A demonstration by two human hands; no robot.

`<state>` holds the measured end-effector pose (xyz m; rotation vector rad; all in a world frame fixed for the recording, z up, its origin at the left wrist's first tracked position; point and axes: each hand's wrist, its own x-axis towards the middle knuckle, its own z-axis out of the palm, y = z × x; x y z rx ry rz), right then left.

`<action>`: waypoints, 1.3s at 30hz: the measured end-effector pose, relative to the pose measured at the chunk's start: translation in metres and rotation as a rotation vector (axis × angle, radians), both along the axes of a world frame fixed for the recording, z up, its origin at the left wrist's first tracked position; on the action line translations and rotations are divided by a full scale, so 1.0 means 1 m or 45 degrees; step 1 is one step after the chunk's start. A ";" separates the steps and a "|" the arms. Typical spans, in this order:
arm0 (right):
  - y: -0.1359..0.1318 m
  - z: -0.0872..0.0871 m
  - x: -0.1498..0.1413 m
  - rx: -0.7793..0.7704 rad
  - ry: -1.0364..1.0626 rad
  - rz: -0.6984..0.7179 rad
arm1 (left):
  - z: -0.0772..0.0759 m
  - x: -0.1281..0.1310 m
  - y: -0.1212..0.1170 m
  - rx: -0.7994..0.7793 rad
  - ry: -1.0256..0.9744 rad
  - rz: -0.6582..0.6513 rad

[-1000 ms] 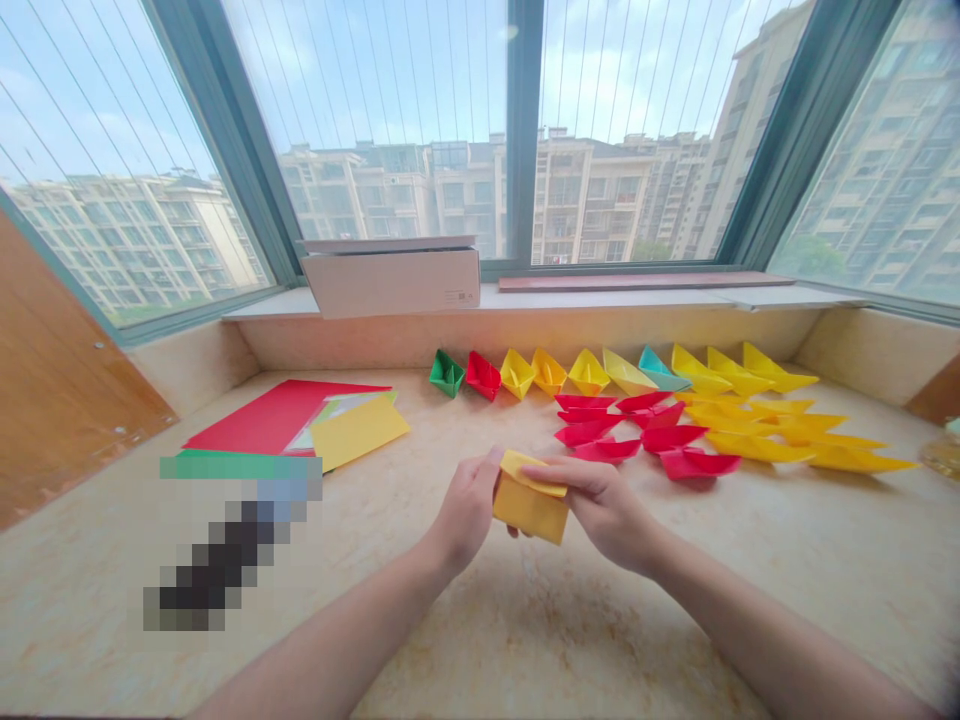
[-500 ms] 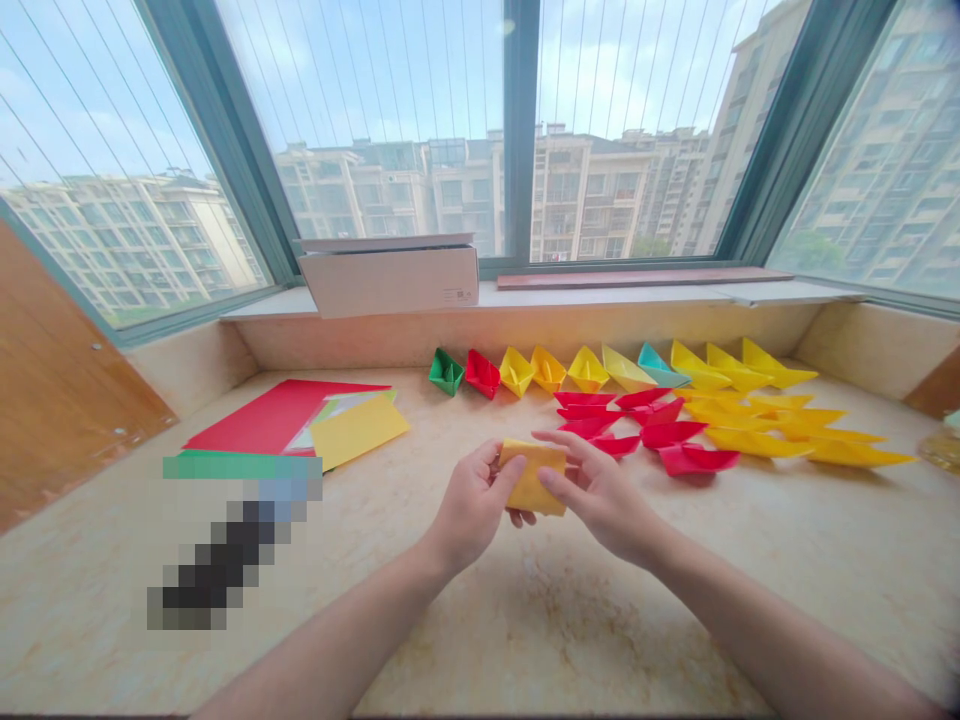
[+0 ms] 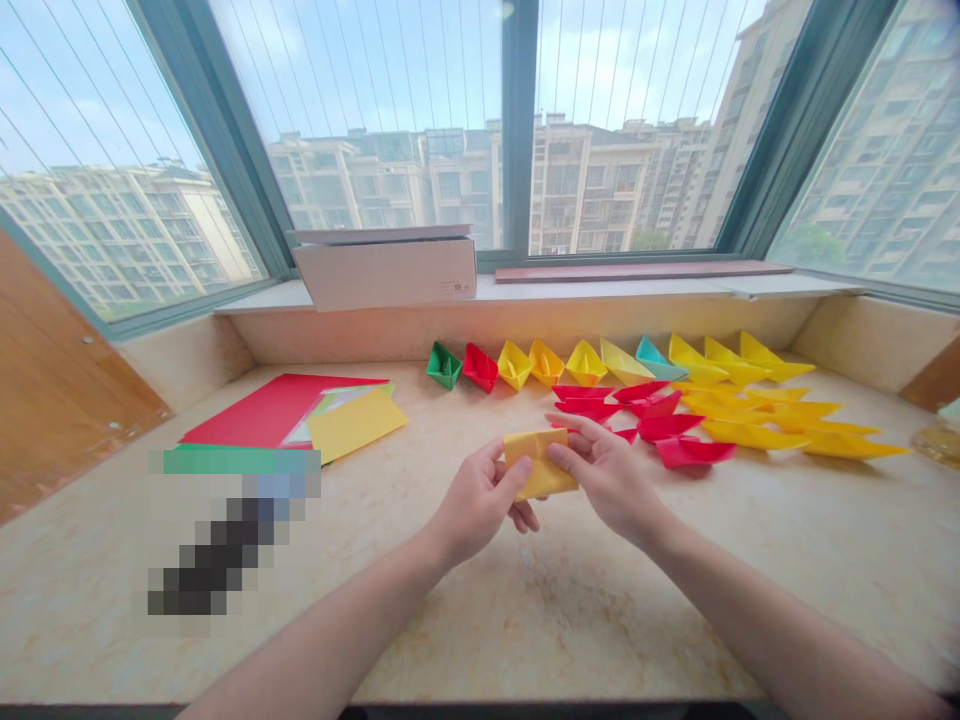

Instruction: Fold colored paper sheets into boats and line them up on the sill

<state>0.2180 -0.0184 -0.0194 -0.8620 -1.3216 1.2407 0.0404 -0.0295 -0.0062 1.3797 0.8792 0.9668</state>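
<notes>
A folded yellow paper piece (image 3: 538, 465) is held above the marble counter (image 3: 480, 600) between both hands. My left hand (image 3: 480, 505) pinches its left side with thumb on top and fingers under it. My right hand (image 3: 611, 475) pinches its right side, thumb on the face and fingers stretched along the top edge. Just behind the hands lie several flat red paper boats (image 3: 637, 415).
A row of small paper boats in green (image 3: 445, 365), red, yellow and teal lines the back wall, with flat yellow boats (image 3: 780, 425) at the right. Loose sheets of red and yellow paper (image 3: 315, 420) lie at the left. A white box (image 3: 386, 268) sits on the window sill.
Both hands have lifted the yellow paper piece a little and turned it flatter; it looks smaller and more folded. The view has tipped slightly upward.
</notes>
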 end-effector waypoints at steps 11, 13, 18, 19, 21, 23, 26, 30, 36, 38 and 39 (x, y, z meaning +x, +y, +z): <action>-0.003 0.002 -0.002 -0.011 -0.018 0.014 | 0.001 0.001 -0.003 0.073 0.059 0.006; -0.003 0.002 -0.003 -0.016 0.003 0.045 | 0.002 0.001 -0.004 0.098 0.047 0.035; -0.004 0.001 -0.006 -0.013 0.031 0.092 | 0.003 0.000 -0.002 0.156 0.068 0.155; -0.004 0.001 -0.006 -0.011 0.035 0.097 | 0.003 0.000 -0.001 0.162 0.070 0.170; -0.004 0.001 -0.006 -0.005 0.032 0.107 | 0.001 0.000 0.000 0.171 0.070 0.184; -0.004 0.003 -0.006 0.007 0.016 0.121 | 0.001 -0.001 0.001 0.174 0.067 0.185; -0.005 0.005 -0.006 0.015 0.001 0.158 | 0.001 -0.002 0.000 0.181 0.060 0.169; -0.005 0.006 -0.005 0.002 0.000 0.204 | 0.002 -0.004 -0.001 0.191 0.054 0.150; -0.004 0.004 -0.006 -0.006 -0.031 0.216 | -0.002 -0.006 0.002 0.211 0.105 0.202; -0.003 0.003 -0.006 -0.015 -0.027 0.240 | -0.003 -0.007 0.005 0.215 0.130 0.203; -0.003 0.002 -0.007 -0.016 -0.029 0.238 | -0.003 -0.007 0.006 0.220 0.139 0.205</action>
